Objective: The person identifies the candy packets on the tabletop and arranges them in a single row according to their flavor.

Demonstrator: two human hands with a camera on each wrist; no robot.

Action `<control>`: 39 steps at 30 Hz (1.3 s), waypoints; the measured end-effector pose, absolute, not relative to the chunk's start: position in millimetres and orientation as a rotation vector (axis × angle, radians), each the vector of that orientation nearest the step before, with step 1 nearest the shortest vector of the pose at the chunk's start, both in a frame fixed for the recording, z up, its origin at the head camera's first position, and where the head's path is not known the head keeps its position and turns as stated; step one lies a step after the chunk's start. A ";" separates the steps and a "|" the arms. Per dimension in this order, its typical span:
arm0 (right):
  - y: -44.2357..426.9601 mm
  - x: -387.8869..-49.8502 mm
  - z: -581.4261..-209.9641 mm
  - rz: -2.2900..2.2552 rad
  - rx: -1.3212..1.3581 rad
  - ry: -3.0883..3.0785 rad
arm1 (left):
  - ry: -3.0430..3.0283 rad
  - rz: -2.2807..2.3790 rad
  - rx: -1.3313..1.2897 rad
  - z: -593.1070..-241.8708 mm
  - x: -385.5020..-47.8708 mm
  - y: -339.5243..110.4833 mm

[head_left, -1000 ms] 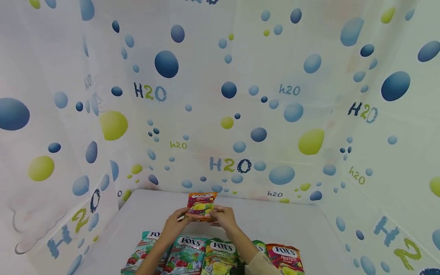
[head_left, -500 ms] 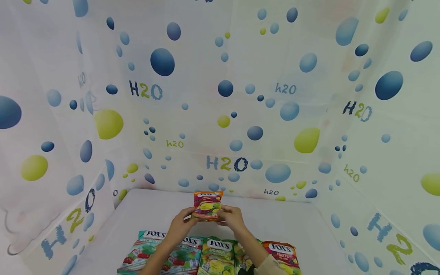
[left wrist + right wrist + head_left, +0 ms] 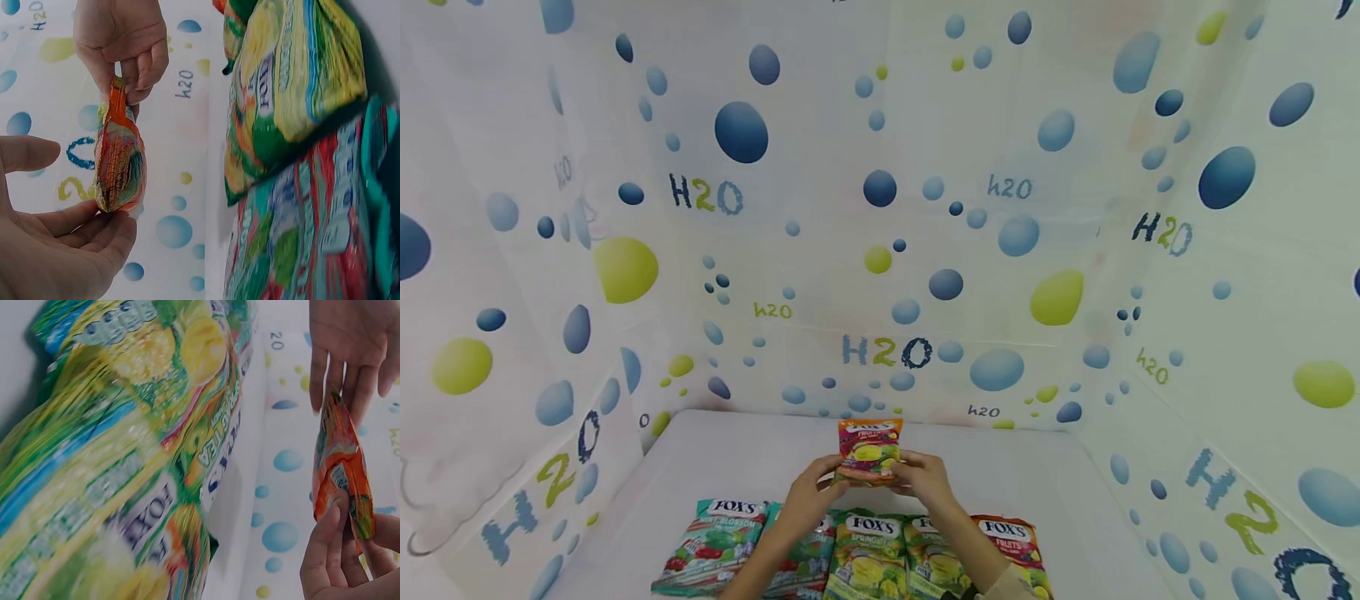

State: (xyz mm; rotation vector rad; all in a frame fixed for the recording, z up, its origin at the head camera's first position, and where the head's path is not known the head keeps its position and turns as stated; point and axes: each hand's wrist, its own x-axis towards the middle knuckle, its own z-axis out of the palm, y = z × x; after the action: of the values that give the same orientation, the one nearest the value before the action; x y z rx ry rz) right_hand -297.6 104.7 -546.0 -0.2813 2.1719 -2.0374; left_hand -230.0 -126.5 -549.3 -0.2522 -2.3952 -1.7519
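Note:
A small orange-and-purple Fox's Fruits candy bag (image 3: 868, 450) is held up in front of me, above the white table. My right hand (image 3: 927, 479) pinches its right side, thumb on one face and fingers on the other, as the right wrist view shows. Straight fingers of my left hand (image 3: 69, 244) touch the bag's left side, with the thumb standing apart from it. Below my forearms lies a row of larger bags: a teal Mint Blossom bag (image 3: 718, 546), another teal bag (image 3: 801, 557) partly covered by my left forearm, two green Spring Tea bags (image 3: 868, 554), and a red Fruits bag (image 3: 1017, 542).
The white tabletop (image 3: 737, 450) extends behind the row and to both sides. White curtain-like walls (image 3: 820, 167) printed with blue and green drops and H2O lettering enclose it at the back, left and right.
Both hands have shifted slightly to the right with the small candy bag between them. The head view has turned a little, so the walls and the row of bags appear further left.

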 end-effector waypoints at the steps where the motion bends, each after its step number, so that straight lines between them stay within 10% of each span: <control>1: 107.4 -296.4 -546.5 -2.034 -0.281 2.176 | -2.401 -1.745 -0.264 -550.0 -229.8 -124.6; 39: 217.1 -255.2 -551.5 -2.037 -0.049 2.339 | -2.500 -1.934 -0.689 -546.1 -216.1 -39.7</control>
State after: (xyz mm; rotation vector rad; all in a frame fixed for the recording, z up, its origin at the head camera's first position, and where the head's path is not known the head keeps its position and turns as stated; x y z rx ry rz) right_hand -255.2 217.1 -551.5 -0.0494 2.3392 -2.0369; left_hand -216.1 -39.7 -546.1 -0.6889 -2.4995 -1.9342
